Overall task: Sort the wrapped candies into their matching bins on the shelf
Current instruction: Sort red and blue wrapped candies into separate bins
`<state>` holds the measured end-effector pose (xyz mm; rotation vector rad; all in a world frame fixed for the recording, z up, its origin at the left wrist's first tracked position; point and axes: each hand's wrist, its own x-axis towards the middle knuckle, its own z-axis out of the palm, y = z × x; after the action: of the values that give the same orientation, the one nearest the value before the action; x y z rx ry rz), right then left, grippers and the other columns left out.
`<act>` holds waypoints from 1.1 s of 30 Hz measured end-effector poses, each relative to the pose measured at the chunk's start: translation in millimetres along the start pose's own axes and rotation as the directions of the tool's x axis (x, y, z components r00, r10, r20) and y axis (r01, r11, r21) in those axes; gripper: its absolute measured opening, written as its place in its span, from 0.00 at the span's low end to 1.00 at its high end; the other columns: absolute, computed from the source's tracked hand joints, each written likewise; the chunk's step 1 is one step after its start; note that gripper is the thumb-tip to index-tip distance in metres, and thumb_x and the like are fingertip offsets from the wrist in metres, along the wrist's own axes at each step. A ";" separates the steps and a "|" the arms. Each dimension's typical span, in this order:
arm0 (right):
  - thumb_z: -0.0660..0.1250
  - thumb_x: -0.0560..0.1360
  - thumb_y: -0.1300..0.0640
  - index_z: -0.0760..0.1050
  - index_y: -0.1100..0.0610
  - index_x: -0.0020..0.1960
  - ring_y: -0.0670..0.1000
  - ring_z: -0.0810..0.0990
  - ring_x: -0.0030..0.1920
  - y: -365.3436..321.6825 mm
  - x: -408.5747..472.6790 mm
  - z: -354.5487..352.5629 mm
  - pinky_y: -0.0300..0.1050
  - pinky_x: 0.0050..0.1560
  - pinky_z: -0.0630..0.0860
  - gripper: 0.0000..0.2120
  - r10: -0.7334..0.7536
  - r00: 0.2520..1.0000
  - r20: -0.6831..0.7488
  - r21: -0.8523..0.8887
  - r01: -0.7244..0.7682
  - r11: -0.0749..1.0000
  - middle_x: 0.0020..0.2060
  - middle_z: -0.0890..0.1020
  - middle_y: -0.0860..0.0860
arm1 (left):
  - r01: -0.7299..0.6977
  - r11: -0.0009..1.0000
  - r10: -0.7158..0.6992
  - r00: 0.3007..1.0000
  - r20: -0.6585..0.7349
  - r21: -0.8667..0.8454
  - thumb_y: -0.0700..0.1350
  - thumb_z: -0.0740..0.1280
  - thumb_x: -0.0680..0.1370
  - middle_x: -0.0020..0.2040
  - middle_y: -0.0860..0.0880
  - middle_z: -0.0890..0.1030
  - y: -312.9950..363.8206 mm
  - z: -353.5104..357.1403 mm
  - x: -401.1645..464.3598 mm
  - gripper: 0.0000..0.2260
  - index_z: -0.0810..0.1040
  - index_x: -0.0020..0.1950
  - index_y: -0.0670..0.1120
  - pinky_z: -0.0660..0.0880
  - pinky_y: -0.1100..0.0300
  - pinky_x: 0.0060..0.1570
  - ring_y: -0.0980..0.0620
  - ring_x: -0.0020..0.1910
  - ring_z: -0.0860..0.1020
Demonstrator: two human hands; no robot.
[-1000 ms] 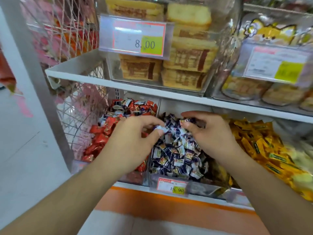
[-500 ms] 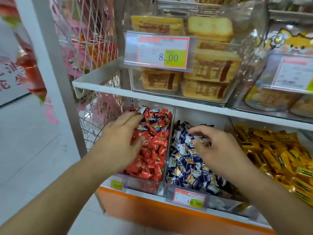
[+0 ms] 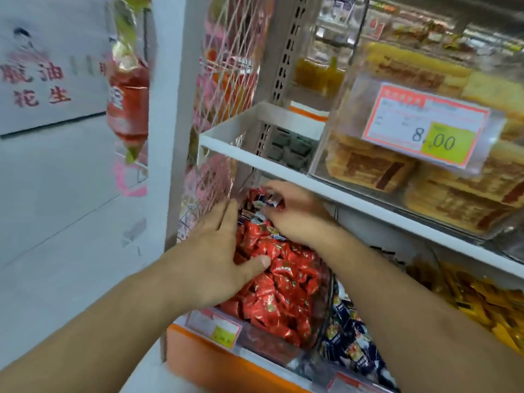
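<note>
A clear bin holds a heap of red wrapped candies (image 3: 283, 282) on the lower shelf. Beside it on the right sits a bin of dark blue and white candies (image 3: 351, 338), then yellow candies (image 3: 487, 304) further right. My left hand (image 3: 215, 265) lies flat on the left side of the red heap, fingers spread, holding nothing. My right hand (image 3: 295, 217) reaches over the back of the red bin. Its fingertips pinch a small blue and white candy (image 3: 270, 202) among a few stray blue ones at the rear.
A white upper shelf edge (image 3: 283, 168) runs just above my right hand. On it stands a clear box of wrapped cakes (image 3: 397, 165) with an 8.00 price tag (image 3: 425, 123). A wire mesh side panel (image 3: 224, 109) borders the red bin's left. Orange shelf front (image 3: 215, 361) below.
The view swung left. My right hand left the blue bin and crossed to the back of the red bin. My left hand slid to the red bin's left side.
</note>
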<state>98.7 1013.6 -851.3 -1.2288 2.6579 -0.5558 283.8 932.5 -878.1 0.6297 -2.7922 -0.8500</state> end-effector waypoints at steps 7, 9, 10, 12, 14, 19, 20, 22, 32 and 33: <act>0.76 0.72 0.44 0.79 0.40 0.62 0.43 0.82 0.47 5.5 31.9 16.1 0.40 0.47 0.81 0.19 0.045 0.999 -0.030 -0.095 -0.047 0.994 0.52 0.83 0.39 | -0.004 0.996 0.007 0.999 0.039 -0.084 0.72 0.61 0.76 0.81 0.57 0.30 -5.6 -0.9 3.2 0.51 0.31 0.82 0.52 0.39 0.64 0.73 0.57 0.81 0.36; 0.77 0.72 0.47 0.81 0.42 0.59 0.45 0.82 0.48 4.2 32.0 16.1 0.41 0.47 0.79 0.17 0.068 0.997 -0.043 -0.093 -0.072 0.993 0.51 0.83 0.41 | -0.008 0.995 0.012 0.999 0.042 -0.096 0.71 0.61 0.76 0.81 0.57 0.31 -6.0 -1.5 2.7 0.50 0.32 0.82 0.51 0.40 0.64 0.74 0.57 0.81 0.37; 0.78 0.72 0.49 0.81 0.43 0.58 0.46 0.82 0.48 3.4 31.2 15.3 0.41 0.47 0.79 0.15 0.078 0.996 -0.038 -0.084 -0.081 0.993 0.50 0.83 0.42 | -0.009 0.995 0.013 0.999 0.042 -0.101 0.71 0.62 0.77 0.81 0.57 0.31 -5.9 -1.9 2.5 0.50 0.32 0.82 0.51 0.40 0.64 0.74 0.57 0.81 0.37; 0.78 0.73 0.52 0.83 0.45 0.55 0.46 0.82 0.47 2.6 28.7 12.8 0.41 0.47 0.79 0.12 0.088 0.996 -0.035 -0.046 -0.089 0.995 0.48 0.84 0.42 | -0.012 0.995 0.016 0.999 0.040 -0.101 0.70 0.62 0.77 0.81 0.57 0.32 -4.9 -3.0 1.7 0.50 0.33 0.82 0.50 0.41 0.65 0.74 0.56 0.81 0.38; 0.78 0.74 0.54 0.83 0.46 0.52 0.43 0.79 0.44 2.4 23.8 9.4 0.36 0.42 0.76 0.09 0.086 0.994 -0.060 0.029 -0.084 0.996 0.46 0.82 0.40 | -0.011 0.995 0.015 0.999 0.040 -0.098 0.70 0.62 0.78 0.81 0.57 0.32 -3.7 -4.1 0.9 0.49 0.33 0.82 0.50 0.41 0.64 0.75 0.57 0.81 0.38; 0.76 0.74 0.47 0.81 0.40 0.52 0.45 0.81 0.43 -1.5 1.1 -4.5 0.42 0.39 0.76 0.08 0.211 0.973 -0.094 0.246 -0.183 0.952 0.47 0.82 0.41 | 0.000 0.997 0.004 0.999 0.042 -0.079 0.69 0.61 0.78 0.82 0.57 0.33 -1.0 -5.9 0.4 0.47 0.35 0.83 0.51 0.45 0.57 0.79 0.55 0.82 0.39; 0.75 0.74 0.43 0.81 0.40 0.54 0.47 0.81 0.42 -0.4 -4.1 -7.9 0.44 0.39 0.76 0.10 0.244 0.966 -0.083 0.245 -0.217 0.945 0.47 0.83 0.43 | 0.002 0.997 0.001 0.999 0.035 -0.081 0.69 0.61 0.78 0.82 0.57 0.34 0.0 -6.2 0.2 0.47 0.36 0.83 0.51 0.45 0.57 0.80 0.54 0.82 0.39; 0.74 0.72 0.35 0.81 0.44 0.58 0.49 0.81 0.40 2.0 -14.6 -15.4 0.45 0.37 0.73 0.20 0.317 0.947 -0.056 0.281 -0.290 0.915 0.47 0.84 0.45 | -0.010 0.997 0.009 1.000 -0.006 -0.071 0.67 0.62 0.79 0.83 0.55 0.38 2.9 -7.3 -1.1 0.45 0.39 0.84 0.49 0.46 0.57 0.80 0.53 0.82 0.42; 0.85 0.61 0.44 0.86 0.44 0.49 0.44 0.86 0.50 21.7 -99.9 -29.6 0.46 0.55 0.81 0.19 0.316 0.928 -0.197 0.698 -0.094 0.710 0.46 0.88 0.41 | -0.213 0.964 0.168 0.952 -0.255 -0.161 0.53 0.69 0.81 0.75 0.55 0.69 47.7 -10.1 -3.6 0.28 0.66 0.79 0.52 0.64 0.62 0.71 0.54 0.73 0.69; 0.85 0.65 0.52 0.86 0.45 0.48 0.43 0.86 0.49 22.9 -110.3 -29.7 0.43 0.53 0.80 0.14 0.281 0.933 -0.224 0.739 -0.025 0.673 0.46 0.88 0.41 | -0.202 0.959 0.157 0.962 -0.222 -0.201 0.54 0.69 0.81 0.76 0.55 0.69 53.5 -7.0 -4.8 0.29 0.64 0.80 0.53 0.65 0.60 0.73 0.54 0.74 0.69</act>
<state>145.5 1118.8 -834.1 -0.6844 2.2808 -1.7022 271.4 971.2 -842.4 0.3935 -2.4794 -0.9797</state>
